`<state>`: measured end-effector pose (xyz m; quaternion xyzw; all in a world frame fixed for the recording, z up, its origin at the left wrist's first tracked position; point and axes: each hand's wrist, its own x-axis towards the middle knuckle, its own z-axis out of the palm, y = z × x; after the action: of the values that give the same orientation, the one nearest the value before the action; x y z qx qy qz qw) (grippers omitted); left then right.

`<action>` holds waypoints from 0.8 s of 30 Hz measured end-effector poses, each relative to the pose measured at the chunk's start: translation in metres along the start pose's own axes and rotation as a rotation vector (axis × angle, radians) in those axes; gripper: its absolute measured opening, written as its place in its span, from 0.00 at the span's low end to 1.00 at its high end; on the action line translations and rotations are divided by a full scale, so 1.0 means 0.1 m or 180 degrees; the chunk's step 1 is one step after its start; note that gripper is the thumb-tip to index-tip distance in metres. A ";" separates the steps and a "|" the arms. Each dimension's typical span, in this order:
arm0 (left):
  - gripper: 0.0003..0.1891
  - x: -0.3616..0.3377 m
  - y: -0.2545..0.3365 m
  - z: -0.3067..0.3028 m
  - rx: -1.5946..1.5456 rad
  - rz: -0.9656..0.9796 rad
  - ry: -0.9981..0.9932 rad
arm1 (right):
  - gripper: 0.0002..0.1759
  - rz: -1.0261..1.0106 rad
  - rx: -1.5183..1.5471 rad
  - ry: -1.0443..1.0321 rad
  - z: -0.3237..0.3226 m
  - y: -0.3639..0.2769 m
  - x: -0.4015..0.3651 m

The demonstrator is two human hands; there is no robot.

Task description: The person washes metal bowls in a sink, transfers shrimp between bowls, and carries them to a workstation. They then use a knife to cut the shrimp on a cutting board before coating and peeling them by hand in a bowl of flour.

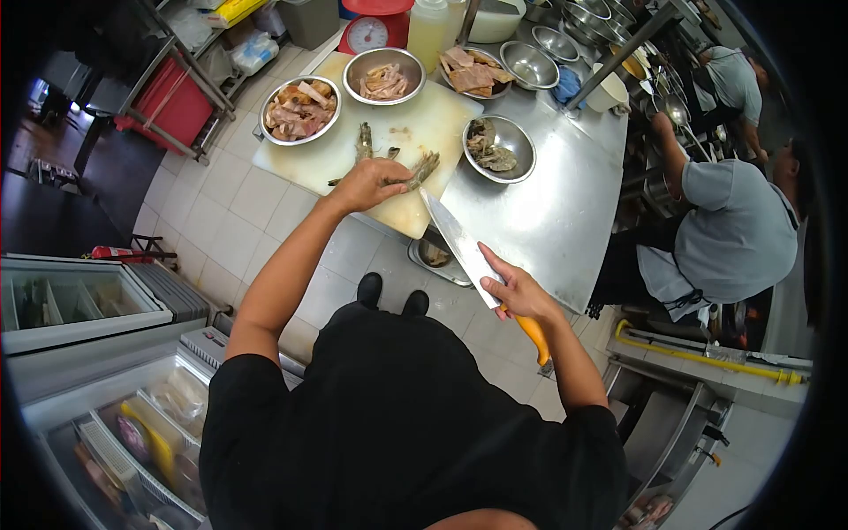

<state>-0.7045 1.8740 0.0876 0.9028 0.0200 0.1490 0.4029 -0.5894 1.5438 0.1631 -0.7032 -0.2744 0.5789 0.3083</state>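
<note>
right hand [521,296] grips a long steel knife with an orange handle [455,240]; left hand [371,184] presses curled fingers on a grey prawn [422,166].

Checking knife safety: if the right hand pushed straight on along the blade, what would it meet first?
Probably its knife meets the prawn the left hand holds on the cutting board; depth unclear.

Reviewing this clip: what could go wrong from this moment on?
1. The knife in the right hand points its tip at the left hand, which pins a prawn. A slip could cut the fingers.
2. The cutting board lies right at the steel table's corner and carries bowls. Hard pressure might shift it.
</note>
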 end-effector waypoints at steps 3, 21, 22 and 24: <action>0.13 0.02 -0.07 0.01 -0.0090 -0.0063 -0.0121 | 0.34 0.0082 -0.0119 0.0049 -0.02 -0.03 0.00; 0.10 0.03 -0.07 -0.02 -0.0118 -0.0065 -0.0277 | 0.33 -0.0093 0.0229 -0.0080 -0.08 0.07 0.07; 0.10 0.03 -0.08 -0.01 -0.0101 -0.0045 -0.0280 | 0.33 -0.0090 0.0304 -0.0107 -0.09 0.07 0.07; 0.10 0.03 -0.09 -0.01 -0.0093 -0.0034 -0.0275 | 0.34 -0.0081 0.0373 -0.0136 -0.09 0.08 0.08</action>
<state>-0.7011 1.8813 0.0825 0.9024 0.0053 0.1079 0.4172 -0.5789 1.5435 0.1531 -0.6679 -0.2554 0.6049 0.3504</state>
